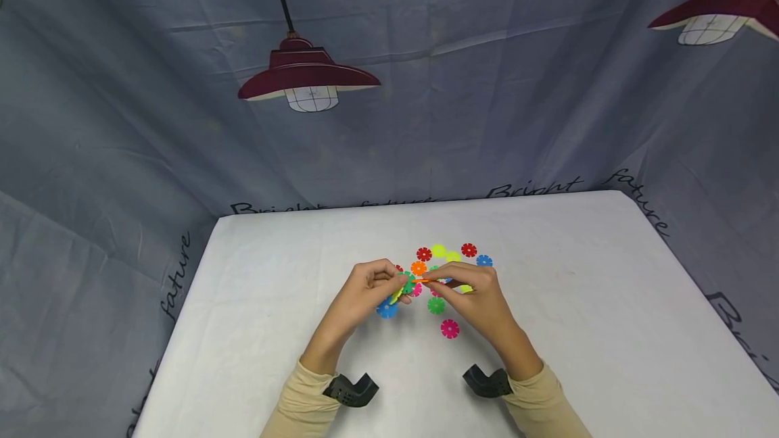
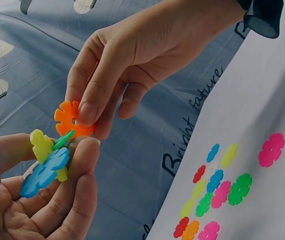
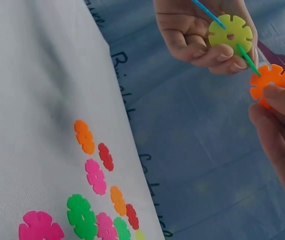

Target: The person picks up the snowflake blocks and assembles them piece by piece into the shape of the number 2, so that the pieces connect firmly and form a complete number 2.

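Observation:
My left hand point(image 1: 365, 293) holds a small cluster of slotted plastic building discs joined edge to edge. In the cluster are a blue disc point(image 2: 45, 172), a yellow disc point(image 3: 238, 30) and a green disc point(image 2: 64, 140). Blue and green are slotted into the yellow disc's rim at an angle to it. Between thumb and fingertips, my right hand point(image 1: 481, 287) pinches an orange disc point(image 3: 272, 75). Its edge meets the green disc's outer edge in the right wrist view. Both hands are raised over the table, close together.
Loose discs lie flat on the white table point(image 1: 274, 255) beneath and beyond the hands, among them a pink disc point(image 1: 450, 328), a green disc point(image 1: 435, 305) and a red disc point(image 1: 468, 250). A grey printed curtain point(image 1: 426, 120) hangs behind. Each wrist bears a black mount point(image 1: 353, 391).

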Motion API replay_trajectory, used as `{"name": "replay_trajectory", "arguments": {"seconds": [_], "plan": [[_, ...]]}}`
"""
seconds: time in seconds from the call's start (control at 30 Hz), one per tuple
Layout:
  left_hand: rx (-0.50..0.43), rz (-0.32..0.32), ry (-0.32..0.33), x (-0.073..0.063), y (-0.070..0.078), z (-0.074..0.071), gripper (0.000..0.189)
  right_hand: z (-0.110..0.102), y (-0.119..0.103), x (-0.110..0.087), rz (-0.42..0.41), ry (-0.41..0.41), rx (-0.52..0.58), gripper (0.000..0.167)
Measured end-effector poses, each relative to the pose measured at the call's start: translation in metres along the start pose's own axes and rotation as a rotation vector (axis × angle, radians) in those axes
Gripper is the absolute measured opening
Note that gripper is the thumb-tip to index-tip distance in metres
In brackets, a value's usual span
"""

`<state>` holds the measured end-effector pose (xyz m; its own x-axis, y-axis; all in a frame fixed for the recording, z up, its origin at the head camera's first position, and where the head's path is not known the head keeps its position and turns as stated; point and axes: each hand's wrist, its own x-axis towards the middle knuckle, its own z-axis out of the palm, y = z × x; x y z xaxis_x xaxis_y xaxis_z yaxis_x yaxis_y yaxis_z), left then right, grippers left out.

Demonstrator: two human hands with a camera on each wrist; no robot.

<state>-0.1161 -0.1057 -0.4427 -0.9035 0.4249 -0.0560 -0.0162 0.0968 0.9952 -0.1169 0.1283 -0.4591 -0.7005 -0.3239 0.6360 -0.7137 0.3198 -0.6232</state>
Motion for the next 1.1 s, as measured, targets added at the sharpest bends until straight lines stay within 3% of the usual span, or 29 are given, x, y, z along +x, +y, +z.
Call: {"name": "replay_trajectory", "arguments": {"seconds": [0.6,0.8,1.1], "plan": [[-0.102,0.025,0.016,0.0002,0.0031,0.0096,0.026,-0.0028,0.0013,-0.0024,0.059,0.016,0.040,0.027],[-0.082,0.030,0.012,-0.0015,0.0061,0.0095,0.026,0.0003,0.0003,-0.0012,0.034,0.010,0.104,0.028],[-0.067,0.021,0.014,-0.0017,0.0050,0.0066,0.024,0.0020,0.0002,-0.0021,0.046,0.005,0.078,0.030]]}}
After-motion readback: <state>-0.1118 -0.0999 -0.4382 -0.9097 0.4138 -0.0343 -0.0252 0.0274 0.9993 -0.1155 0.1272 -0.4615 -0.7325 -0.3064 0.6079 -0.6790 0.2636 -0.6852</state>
